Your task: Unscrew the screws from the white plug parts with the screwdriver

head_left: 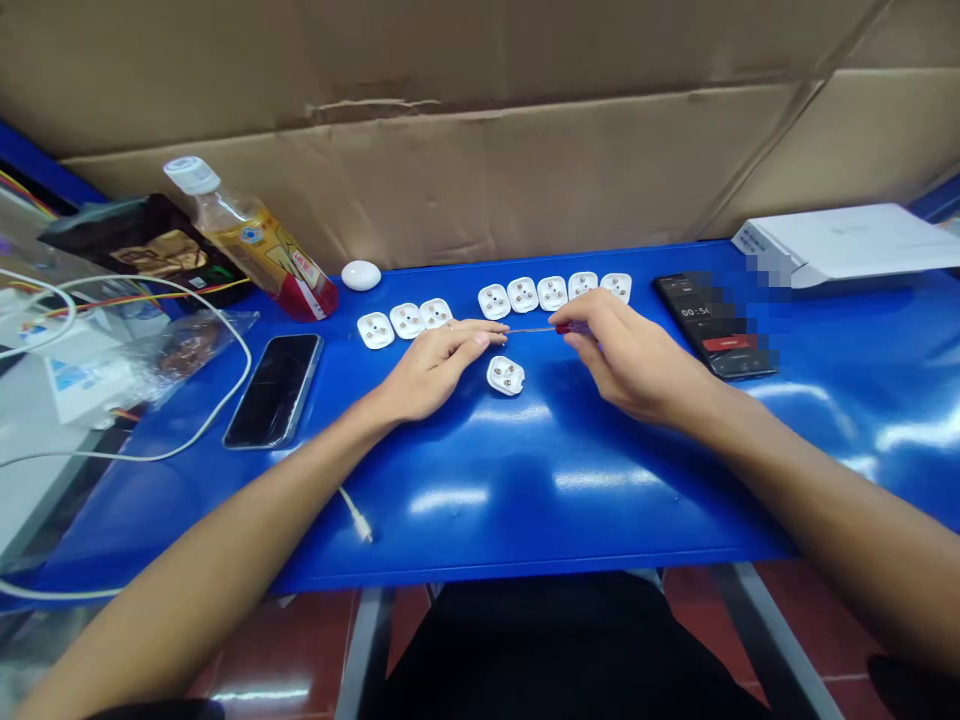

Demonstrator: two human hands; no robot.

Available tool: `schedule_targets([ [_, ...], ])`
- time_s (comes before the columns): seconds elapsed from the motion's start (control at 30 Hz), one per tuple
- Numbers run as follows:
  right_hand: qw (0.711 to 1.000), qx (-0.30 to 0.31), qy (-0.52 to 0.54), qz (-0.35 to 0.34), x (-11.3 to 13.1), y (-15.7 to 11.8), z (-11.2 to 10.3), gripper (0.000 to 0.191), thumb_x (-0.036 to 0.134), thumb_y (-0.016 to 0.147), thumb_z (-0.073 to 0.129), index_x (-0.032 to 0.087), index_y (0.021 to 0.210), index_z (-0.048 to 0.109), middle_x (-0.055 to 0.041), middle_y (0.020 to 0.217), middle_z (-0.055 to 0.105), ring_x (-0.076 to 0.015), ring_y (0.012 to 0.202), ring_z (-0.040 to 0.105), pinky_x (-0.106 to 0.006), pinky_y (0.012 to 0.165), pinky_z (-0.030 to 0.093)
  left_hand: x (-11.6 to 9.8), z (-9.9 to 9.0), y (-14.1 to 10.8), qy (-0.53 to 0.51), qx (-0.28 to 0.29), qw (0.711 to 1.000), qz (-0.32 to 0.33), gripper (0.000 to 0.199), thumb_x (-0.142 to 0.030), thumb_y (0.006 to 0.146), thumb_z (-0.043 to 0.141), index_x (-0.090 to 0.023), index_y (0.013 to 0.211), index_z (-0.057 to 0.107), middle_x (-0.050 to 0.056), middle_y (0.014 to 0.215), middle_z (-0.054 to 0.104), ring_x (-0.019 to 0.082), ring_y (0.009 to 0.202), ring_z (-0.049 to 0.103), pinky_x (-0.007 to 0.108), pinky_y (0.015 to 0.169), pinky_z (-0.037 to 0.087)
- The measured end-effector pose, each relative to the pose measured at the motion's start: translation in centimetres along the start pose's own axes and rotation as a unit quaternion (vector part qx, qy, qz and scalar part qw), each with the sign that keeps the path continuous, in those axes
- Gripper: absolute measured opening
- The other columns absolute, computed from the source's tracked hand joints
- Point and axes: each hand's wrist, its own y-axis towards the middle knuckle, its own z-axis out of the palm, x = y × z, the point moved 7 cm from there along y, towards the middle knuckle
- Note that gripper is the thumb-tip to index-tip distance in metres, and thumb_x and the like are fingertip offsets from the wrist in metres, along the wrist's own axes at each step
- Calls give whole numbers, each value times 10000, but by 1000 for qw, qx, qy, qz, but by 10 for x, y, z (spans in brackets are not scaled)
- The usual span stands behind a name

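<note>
My right hand [626, 350] pinches the red handle of a thin screwdriver [532, 329], whose shaft lies level and points left. The shaft's tip reaches the fingertips of my left hand [442, 362]. That hand is palm down with its fingers stretched out, low over the table. Just in front of the shaft, between my hands, sits one white square plug housing [505, 376] with metal contacts inside. Behind my left hand three similar white housings [376, 330] stand in a row, the nearest partly covered by it. Several more housings [523, 294] form a row behind the screwdriver.
On the blue table [480, 460] a phone [274, 390] lies at left and another phone [712, 325] showing a timer at right. A tilted bottle [259, 245], a white oval object [361, 275], a white cable [358, 515] and a white box [855, 240] are around. Cardboard [525, 180] stands behind.
</note>
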Motion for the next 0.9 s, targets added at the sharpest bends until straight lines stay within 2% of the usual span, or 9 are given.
schedule_targets([
  [0.13,1000,-12,-5,3,-2,0,-4,246,205,1064,431,192,1274,560,-154,1237,668,-301,1094,671,-475,948,547,-1,-1,1,14,-1,1000,4,439,-449,1102,424,-223,1207,785,67,1492,649,287,1404,573,437,1212,398],
  [0.2,1000,-18,-11,2,-1,0,-6,243,200,1065,430,179,1270,559,-164,1225,669,-300,1070,670,-476,932,547,-3,-6,0,29,-28,999,-4,396,-464,1072,485,-208,1171,771,90,1446,667,284,1317,620,416,1100,479],
  [0.27,1000,-19,-11,3,-1,0,-7,241,193,1062,435,175,1270,557,-165,1223,667,-296,1062,669,-472,928,547,-3,-11,-2,46,-55,996,-49,388,-515,1022,564,-183,1147,722,106,1202,750,251,1055,703,363,865,542],
  [0.3,1000,-18,-9,4,-1,0,-8,240,191,1062,438,176,1271,555,-163,1224,666,-294,1065,669,-470,930,546,-2,-12,-4,53,-57,993,-85,409,-552,995,597,-179,1136,689,84,1030,764,223,891,704,334,746,526],
  [0.4,1000,-13,3,3,-1,0,-8,239,193,1067,434,184,1278,547,-157,1235,663,-288,1088,666,-462,934,546,0,-5,-8,78,7,981,-180,457,-626,916,681,-200,1075,640,2,717,710,176,616,624,294,575,430],
  [0.47,1000,-9,9,0,-1,0,-9,234,192,1071,427,192,1275,542,-155,1234,663,-286,1089,663,-464,933,545,-2,-2,-7,69,16,978,-197,415,-592,881,729,-199,996,657,6,709,721,175,612,635,290,572,430],
  [0.63,1000,-8,20,3,0,1,-12,225,179,1070,420,200,1262,536,-155,1239,666,-284,1091,660,-468,944,538,-8,-5,5,8,42,985,-167,273,-442,874,744,-171,902,738,66,863,791,198,777,718,303,691,518],
  [0.77,1000,-9,19,-10,3,1,-13,229,172,1063,422,197,1261,535,-151,1221,666,-281,1062,661,-463,920,540,-22,-40,24,121,32,987,-98,268,-440,883,746,-196,979,800,49,950,811,194,839,714,297,738,499],
  [0.9,1000,-7,14,-16,6,1,-15,229,172,1063,422,210,1264,525,-144,1223,661,-275,1031,660,-459,889,544,-29,-73,48,253,12,965,-67,258,-444,877,744,-230,991,832,32,916,807,200,824,685,300,720,447],
])
